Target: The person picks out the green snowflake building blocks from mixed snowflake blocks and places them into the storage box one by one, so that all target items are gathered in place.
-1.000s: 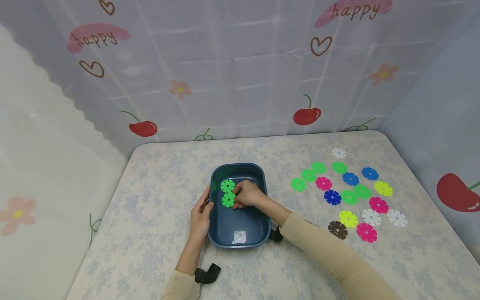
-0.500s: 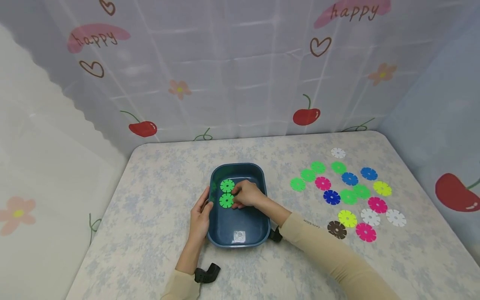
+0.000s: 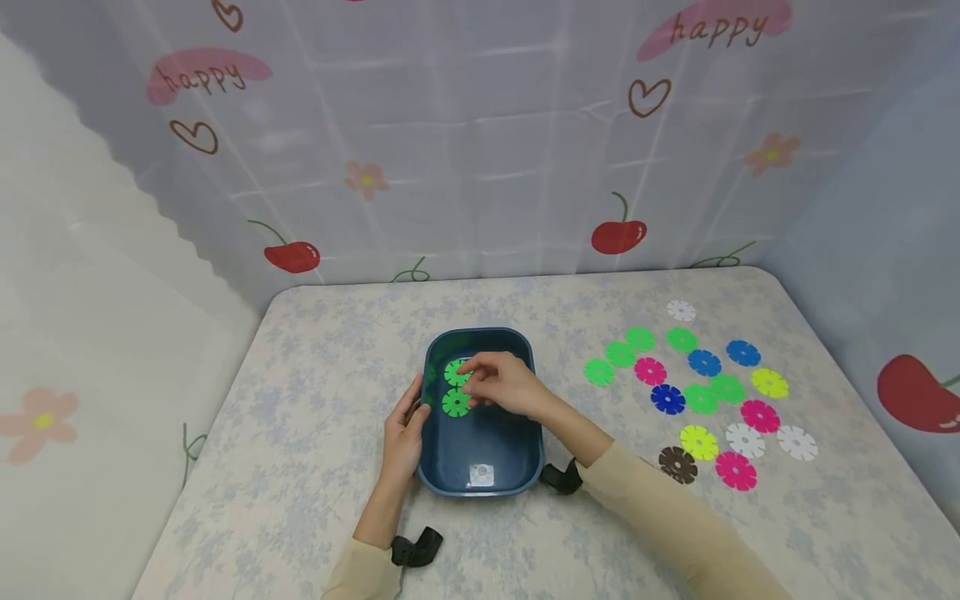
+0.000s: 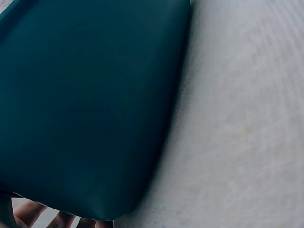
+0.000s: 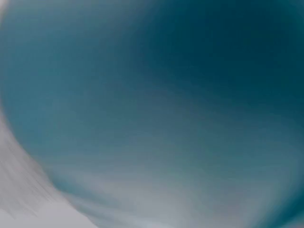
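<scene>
A dark blue bin [image 3: 480, 458] stands on the table, and the left hand [image 3: 403, 437] grips its left rim, thumb at the edge. Inside lie two green slotted discs, one [image 3: 455, 372] above the other [image 3: 456, 403], near the left wall. Over them is the right hand [image 3: 510, 385], its fingers loosely bent and parted, with nothing visible between them; it partly covers both discs. In the left wrist view the bin's outer wall [image 4: 85, 104] fills much of the frame, with fingers [image 4: 61, 219] at the lower edge. The right wrist view shows only blurred bin surface [image 5: 142, 95].
To the right of the bin, several loose discs lie on the patterned table [image 3: 315, 375]: green [image 3: 599, 372], pink [image 3: 737, 471], blue [image 3: 668, 399], yellow [image 3: 699, 442], white [image 3: 797, 443] and brown [image 3: 678, 464]. A printed curtain [image 3: 480, 167] hangs behind the table.
The right hand has lifted slightly off the lower green disc and its fingers have spread. That disc shifted a little left earlier. The left hand keeps its grip on the bin.
</scene>
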A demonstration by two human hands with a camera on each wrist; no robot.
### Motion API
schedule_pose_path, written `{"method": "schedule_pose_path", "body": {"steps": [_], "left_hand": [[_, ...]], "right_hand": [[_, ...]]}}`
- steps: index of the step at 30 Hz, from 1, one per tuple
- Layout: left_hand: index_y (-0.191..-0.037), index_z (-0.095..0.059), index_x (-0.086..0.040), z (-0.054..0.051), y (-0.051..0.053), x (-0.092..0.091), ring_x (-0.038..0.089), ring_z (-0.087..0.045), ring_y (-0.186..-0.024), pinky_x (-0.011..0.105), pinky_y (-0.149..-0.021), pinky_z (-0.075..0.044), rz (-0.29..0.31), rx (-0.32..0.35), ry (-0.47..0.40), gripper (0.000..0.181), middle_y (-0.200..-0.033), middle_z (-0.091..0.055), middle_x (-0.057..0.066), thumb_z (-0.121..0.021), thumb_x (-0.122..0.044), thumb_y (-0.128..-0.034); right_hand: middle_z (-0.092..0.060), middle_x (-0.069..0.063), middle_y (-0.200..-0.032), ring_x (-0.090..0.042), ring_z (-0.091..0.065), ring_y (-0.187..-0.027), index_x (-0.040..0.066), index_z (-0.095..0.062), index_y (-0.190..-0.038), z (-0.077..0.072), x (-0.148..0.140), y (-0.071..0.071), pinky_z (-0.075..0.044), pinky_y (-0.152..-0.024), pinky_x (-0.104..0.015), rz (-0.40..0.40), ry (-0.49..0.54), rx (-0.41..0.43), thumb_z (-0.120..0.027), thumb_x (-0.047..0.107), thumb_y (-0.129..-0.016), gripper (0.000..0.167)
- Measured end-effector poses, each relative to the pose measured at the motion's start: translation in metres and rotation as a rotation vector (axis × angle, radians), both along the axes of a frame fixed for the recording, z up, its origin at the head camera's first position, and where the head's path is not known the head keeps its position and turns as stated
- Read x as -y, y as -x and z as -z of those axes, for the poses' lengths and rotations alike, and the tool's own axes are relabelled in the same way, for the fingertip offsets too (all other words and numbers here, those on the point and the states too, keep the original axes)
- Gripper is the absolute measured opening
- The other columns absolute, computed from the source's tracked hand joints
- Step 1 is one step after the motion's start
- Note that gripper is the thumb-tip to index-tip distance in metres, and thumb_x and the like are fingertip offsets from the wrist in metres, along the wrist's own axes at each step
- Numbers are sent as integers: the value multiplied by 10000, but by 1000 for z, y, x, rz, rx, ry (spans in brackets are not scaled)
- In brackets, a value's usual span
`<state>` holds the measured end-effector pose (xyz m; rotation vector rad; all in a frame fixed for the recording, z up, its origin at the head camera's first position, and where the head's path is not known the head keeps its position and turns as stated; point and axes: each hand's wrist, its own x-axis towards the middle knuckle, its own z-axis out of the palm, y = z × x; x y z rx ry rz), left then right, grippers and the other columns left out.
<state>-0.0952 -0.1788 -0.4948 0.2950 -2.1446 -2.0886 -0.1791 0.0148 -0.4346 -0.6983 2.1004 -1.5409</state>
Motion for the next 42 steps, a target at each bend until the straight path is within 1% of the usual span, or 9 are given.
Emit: {"method": "schedule_pose_path", "body": {"steps": [4,7,10,13,18,24,32,38,42], "left_hand": [[-1504,-399,-121,-1,0,-1,296,-428,-1373,82,-930,-376,-9,4,11,505,-1554,-390,59,-441,-44,-1007],[-1504,-399,-119,-1,-1,0,295,-427,-1373,76,-930,-371,-18,4,17,503,-1555,-388,60,-444,-51,-1008],[-1505,-396,-117,-1,-1,1,290,-421,-1378,72,-932,-367,-19,7,12,501,-1557,-383,59,-444,-59,-1010],[-1507,-395,-129,-1,-2,1,282,-413,-1384,73,-936,-365,-14,13,9,501,-1561,-375,52,-446,-67,-1013],[-1505,-401,-152,-1,-3,2,271,-407,-1389,75,-941,-362,-15,16,18,498,-1565,-369,42,-451,-86,-1015],[-1507,-396,-143,-2,-4,1,272,-403,-1395,75,-942,-361,-20,16,19,499,-1566,-368,44,-449,-87,-1014],[-1507,-391,-109,1,-2,0,312,-427,-1371,93,-939,-381,-7,-22,32,499,-1558,-378,84,-442,-63,-1013],[-1512,-383,-120,1,-2,1,293,-413,-1383,86,-944,-375,11,-19,18,498,-1566,-366,60,-434,-65,-1019],[-1516,-364,-93,1,-2,1,297,-394,-1397,83,-948,-369,24,-17,8,501,-1576,-347,67,-422,-46,-1021]], "right_hand": [[-664,-203,-921,-288,-696,-783,22,-638,-1216,-19,-31,-5,-529,-681,-467,26,8,-68,-645,137,-940,299],[-664,-169,-925,-243,-688,-762,18,-634,-1227,-25,-58,-3,-513,-663,-377,111,-16,-116,-658,146,-933,321],[-665,-167,-960,-195,-679,-747,11,-629,-1242,-25,-85,1,-507,-667,-325,227,-51,-133,-674,142,-921,350],[-645,-190,-1039,-178,-660,-774,12,-617,-1263,-21,-110,7,-519,-677,-311,339,-85,-111,-680,148,-917,377],[-583,-218,-1177,-171,-631,-854,22,-579,-1320,-12,-140,13,-525,-730,-355,450,-123,-62,-671,177,-929,431],[-531,-238,-1301,-62,-593,-886,10,-527,-1379,4,-150,16,-512,-823,-392,535,-139,30,-662,185,-935,496],[-486,-252,-1338,-349,-552,-1094,-3,-501,-1401,24,-153,19,-496,-872,-432,612,-166,94,-647,102,-925,509],[-501,-252,-1344,-397,-523,-1182,10,-513,-1396,29,-152,22,-494,-880,-437,624,-248,93,-673,118,-912,521],[-517,-249,-1346,-405,-509,-1212,14,-525,-1386,32,-153,23,-471,-927,-483,627,-315,82,-678,134,-906,518]]}}
